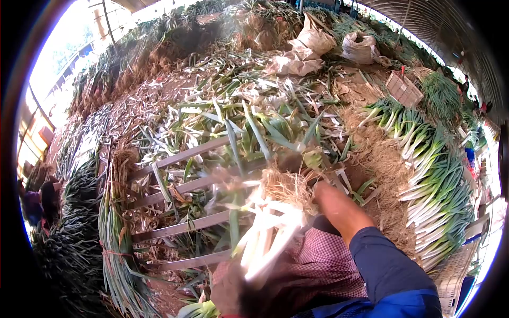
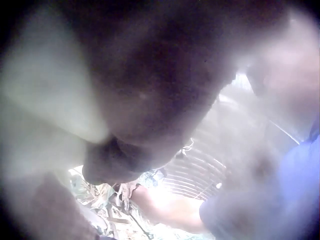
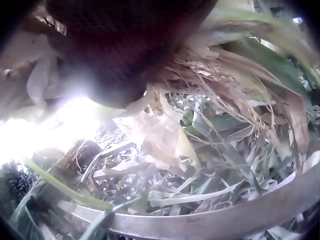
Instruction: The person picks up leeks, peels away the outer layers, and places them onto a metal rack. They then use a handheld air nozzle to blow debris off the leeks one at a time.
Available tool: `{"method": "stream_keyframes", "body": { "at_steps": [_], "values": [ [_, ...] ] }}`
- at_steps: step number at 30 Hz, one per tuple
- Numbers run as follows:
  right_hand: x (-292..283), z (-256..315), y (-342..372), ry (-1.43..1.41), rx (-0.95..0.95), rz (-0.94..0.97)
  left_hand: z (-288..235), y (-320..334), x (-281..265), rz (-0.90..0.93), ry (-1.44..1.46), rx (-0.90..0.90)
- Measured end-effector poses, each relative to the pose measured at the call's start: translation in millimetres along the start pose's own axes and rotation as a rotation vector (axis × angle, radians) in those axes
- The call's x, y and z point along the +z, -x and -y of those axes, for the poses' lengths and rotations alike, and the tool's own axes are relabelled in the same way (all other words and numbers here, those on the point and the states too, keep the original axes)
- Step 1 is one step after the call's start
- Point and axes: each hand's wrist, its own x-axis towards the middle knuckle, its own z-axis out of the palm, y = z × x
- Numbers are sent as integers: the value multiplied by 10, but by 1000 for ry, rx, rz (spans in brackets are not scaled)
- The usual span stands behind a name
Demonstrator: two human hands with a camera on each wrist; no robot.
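Note:
Several leeks (image 1: 270,233) with white shafts and stringy roots (image 1: 286,188) are held over a checked cloth on the person's lap. My left hand (image 2: 155,85), dark and blurred in the left wrist view, grips pale leek shafts (image 2: 55,80) beside it. In the head view that hand is mostly lost in blur at the bottom. My right arm reaches past the root ends, which hide most of that hand in the head view. In the right wrist view my right hand (image 3: 130,55), in a dark reddish glove, holds dry, papery leek leaves (image 3: 240,85) trailing out to the right.
Flat metal bars (image 1: 180,228) stand in front, above loose trimmings (image 1: 238,116). A tied leek bundle (image 1: 114,228) leans at their left end. Cleaned leeks (image 1: 435,185) lie in a row at right, beside a root heap (image 1: 387,180). Sacks (image 1: 313,40) and a crate (image 1: 404,89) are farther back.

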Motion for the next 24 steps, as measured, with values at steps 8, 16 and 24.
{"method": "stream_keyframes", "body": {
  "at_steps": [8, 16, 24],
  "values": [
    [-988, -1815, 477, 170, 570, -288, 239, 260, -474, 19, 168, -401],
    [-816, 540, 1586, 318, -326, 717, 634, 404, 10, -115, 696, -471],
    [-2727, 802, 633, 21, 68, -558, 199, 250, -225, -243, 7, -288]
  ]
}}
